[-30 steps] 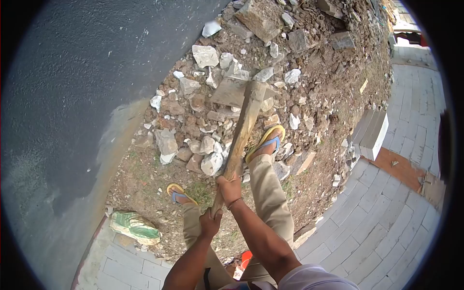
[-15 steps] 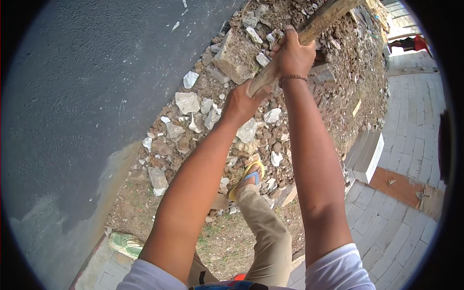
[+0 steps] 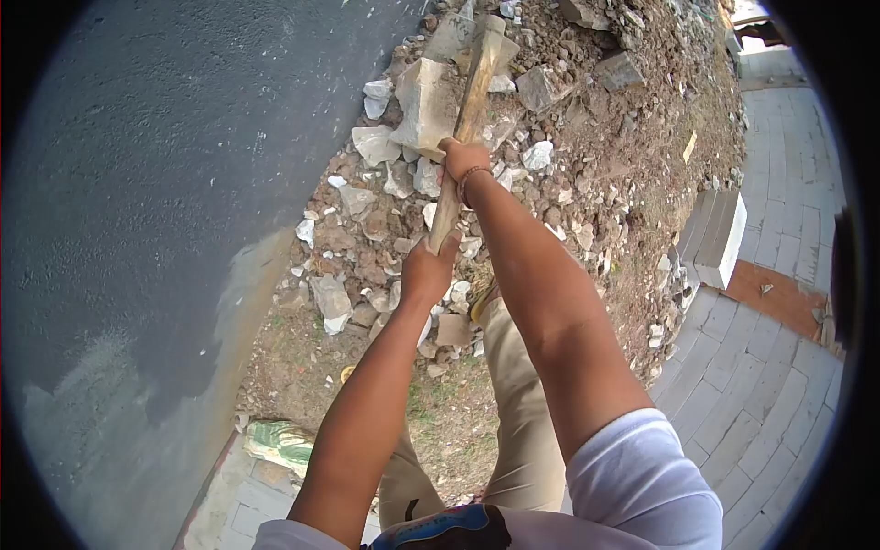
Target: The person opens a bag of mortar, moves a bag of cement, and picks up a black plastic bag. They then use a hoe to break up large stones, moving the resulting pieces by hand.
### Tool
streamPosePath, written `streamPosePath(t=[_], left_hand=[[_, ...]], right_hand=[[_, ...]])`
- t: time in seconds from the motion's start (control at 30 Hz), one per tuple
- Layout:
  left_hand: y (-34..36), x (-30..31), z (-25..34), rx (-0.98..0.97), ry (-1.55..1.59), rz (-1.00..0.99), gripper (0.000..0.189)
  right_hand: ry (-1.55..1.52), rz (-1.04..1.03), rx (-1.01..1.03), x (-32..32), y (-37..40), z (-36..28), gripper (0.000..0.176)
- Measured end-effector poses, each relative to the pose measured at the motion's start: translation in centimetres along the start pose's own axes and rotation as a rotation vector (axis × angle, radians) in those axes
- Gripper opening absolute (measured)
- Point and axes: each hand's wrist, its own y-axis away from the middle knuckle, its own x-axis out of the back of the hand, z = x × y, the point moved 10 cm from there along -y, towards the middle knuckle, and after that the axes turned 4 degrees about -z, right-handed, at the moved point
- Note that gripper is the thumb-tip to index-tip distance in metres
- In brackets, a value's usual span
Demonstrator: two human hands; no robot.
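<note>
A hoe with a long wooden handle [image 3: 473, 101] slants up and away from me, its head among rubble at the top. The blade is blurred and hard to separate from the stones. My left hand [image 3: 427, 273] is wrapped round the near end of the handle. Farther up, my right hand [image 3: 466, 163], with a beaded bracelet at the wrist, grips the same handle. A large pale stone block [image 3: 427, 108] lies just left of the handle, and broken stones [image 3: 374, 145] are scattered around both hands.
A dark painted wall [image 3: 174, 165] runs along the left. To the right are stacked grey slabs [image 3: 713, 236] and grey paving [image 3: 779, 174]. A green-and-white sack [image 3: 278, 444] lies lower left. My foot in a yellow sandal [image 3: 480, 301] is on the rubble.
Both hands have swung the hoe down and to the left. Its head has come into view over the rubble near the large block. The grip on the handle continues.
</note>
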Motion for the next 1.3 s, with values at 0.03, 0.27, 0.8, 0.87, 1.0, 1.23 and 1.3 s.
streamPosePath(t=[0.03,0.27,0.8,0.87,1.0,1.23,1.3], left_hand=[[2.1,1.4,-3.5,-0.019,-0.053,0.074,0.06],[13.7,2.7,-21.3,0.11,-0.296,-0.05,0.066],[-7.1,13.4,-28.9,0.338,0.676,0.604,0.127],[-7.2,14.2,-28.9,0.412,0.287,0.72,0.14],[-7.0,11.2,-31.7,0.631,0.4,0.643,0.147],[-5.4,12.0,-30.1,0.927,0.454,0.611,0.137],[-4.0,13.7,-28.8,0.914,0.421,0.534,0.136]], right_hand=[[-0.144,0.032,0.055,-1.3,3.8,1.9,0.027],[-0.546,0.023,-0.164,-8.1,15.4,22.8,0.015],[0.572,-0.346,0.0,-1.3,8.4,9.5,0.038],[0.72,-0.289,0.047,-3.7,7.3,10.1,0.043],[0.893,-0.213,0.016,-5.1,8.7,9.2,0.048],[0.933,-0.187,0.033,-1.4,3.8,11.1,0.05],[0.929,-0.163,-0.01,-0.9,3.1,11.6,0.048]])
